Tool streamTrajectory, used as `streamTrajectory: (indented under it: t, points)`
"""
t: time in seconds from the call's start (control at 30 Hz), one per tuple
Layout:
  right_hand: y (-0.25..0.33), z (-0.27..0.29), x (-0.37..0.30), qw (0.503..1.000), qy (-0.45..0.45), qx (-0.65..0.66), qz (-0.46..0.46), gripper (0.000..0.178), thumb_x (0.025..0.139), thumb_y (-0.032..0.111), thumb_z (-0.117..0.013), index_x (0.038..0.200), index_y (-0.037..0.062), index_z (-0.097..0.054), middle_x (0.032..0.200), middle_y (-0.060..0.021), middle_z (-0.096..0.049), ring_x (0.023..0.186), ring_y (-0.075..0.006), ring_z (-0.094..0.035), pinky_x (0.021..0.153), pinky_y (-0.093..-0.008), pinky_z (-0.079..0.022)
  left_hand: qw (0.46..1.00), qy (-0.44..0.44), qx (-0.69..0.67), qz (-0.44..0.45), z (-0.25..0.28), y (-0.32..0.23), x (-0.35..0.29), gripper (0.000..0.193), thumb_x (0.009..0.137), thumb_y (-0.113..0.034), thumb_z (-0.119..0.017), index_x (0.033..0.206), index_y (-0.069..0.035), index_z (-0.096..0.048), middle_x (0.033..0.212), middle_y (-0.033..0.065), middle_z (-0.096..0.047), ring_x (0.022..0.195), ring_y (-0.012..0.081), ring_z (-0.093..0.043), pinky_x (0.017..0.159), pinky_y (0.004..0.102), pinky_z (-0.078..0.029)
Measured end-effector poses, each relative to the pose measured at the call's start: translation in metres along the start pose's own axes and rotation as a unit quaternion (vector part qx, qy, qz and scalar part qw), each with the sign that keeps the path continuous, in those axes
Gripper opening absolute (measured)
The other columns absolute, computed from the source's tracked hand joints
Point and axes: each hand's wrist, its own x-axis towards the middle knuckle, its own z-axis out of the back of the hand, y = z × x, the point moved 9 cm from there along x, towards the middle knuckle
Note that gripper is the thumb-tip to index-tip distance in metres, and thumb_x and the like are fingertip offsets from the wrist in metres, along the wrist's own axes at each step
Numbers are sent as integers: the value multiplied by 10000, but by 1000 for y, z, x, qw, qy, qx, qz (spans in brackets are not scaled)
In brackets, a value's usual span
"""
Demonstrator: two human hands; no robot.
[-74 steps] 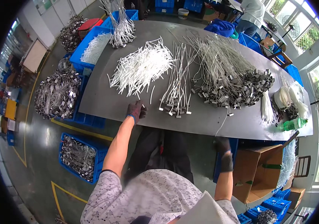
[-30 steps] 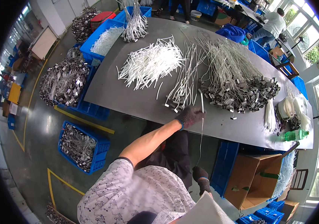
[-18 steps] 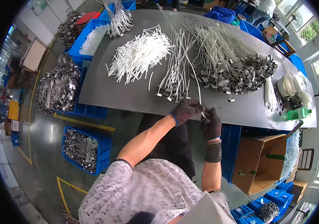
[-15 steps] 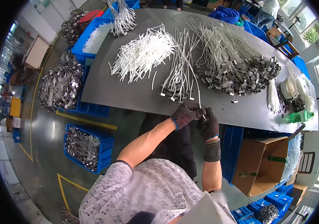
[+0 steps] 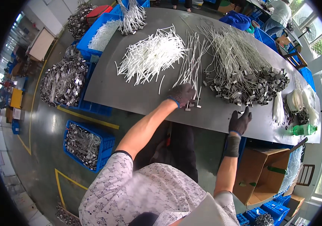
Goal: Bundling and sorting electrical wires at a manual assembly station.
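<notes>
Your gloved left hand [image 5: 182, 94] rests with curled fingers on the small wire bundle [image 5: 193, 69] mid-bench [image 5: 131, 94], your right hand [image 5: 239, 121] spreads open-fingered near the front edge, and blue crates [image 5: 87, 145] line the floor.

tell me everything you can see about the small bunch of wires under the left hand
The small bunch of wires is a loose sheaf of thin pale strands, each ending in a small grey metal-looking clip at the near end. It lies flat on the dark grey table, fanned slightly, running away from the person, between the white tube pile and the big clip-ended heap. The gloved left hand rests on its near end, over the clips. How the fingers close cannot be told.
</notes>
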Motion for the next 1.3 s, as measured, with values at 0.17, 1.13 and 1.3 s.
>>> streamTrajectory:
  t: [0.17,1.13,1.3]
  points:
    - [-66,-105,1,896,257,303,-196,436,890,332,-675,1126,-34,-660,893,-180,-705,778,-275,-683,664,-369,-535,938,-99,242,227,60,96,-11,268,874,-255,-592,992,-66,-741,1077,238,-704,993,408,-695,829,538,-558]
    - [-57,-23,-300,852,523,5,30,277,956,244,-507,1130,114,-678,963,-219,-718,916,-436,-687,770,-521,-550,677,-157,-708,124,-20,-49,-7,126,1004,-145,-607,973,-27,-635,851,102,-714,709,203,-720,655,362,-629]
    - [-94,-22,-332,829,558,-40,10,250,958,260,-510,1054,133,-703,952,-206,-721,912,-445,-683,775,-538,-545,787,-280,-550,9,43,-56,-29,141,1000,-136,-581,942,-8,-583,876,117,-711,739,208,-725,665,355,-607]
